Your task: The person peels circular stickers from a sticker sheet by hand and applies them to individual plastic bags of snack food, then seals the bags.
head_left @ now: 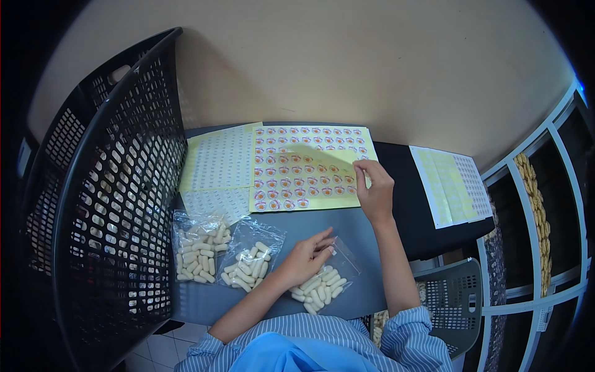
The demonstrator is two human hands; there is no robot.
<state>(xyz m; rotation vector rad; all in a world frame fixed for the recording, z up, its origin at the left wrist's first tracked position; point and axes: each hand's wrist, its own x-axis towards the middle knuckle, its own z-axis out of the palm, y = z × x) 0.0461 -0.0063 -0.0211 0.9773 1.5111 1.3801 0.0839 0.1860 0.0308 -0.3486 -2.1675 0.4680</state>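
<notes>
My left hand rests on the upper part of a clear plastic bag of white, capsule-shaped pieces, its fingers apart. Raised over the right edge of a yellow sheet of round red and orange stickers, my right hand has thumb and forefinger pinched together. Whatever lies between those fingertips is too small to make out. Two more clear bags of white pieces, one at the far left and one in the middle, lie left of my left hand.
Black perforated baskets stand tall at the left. Pale label sheets lie beside the sticker sheet, and another sheet is on black cloth at the right. A grey-green basket and shelving stand at the right.
</notes>
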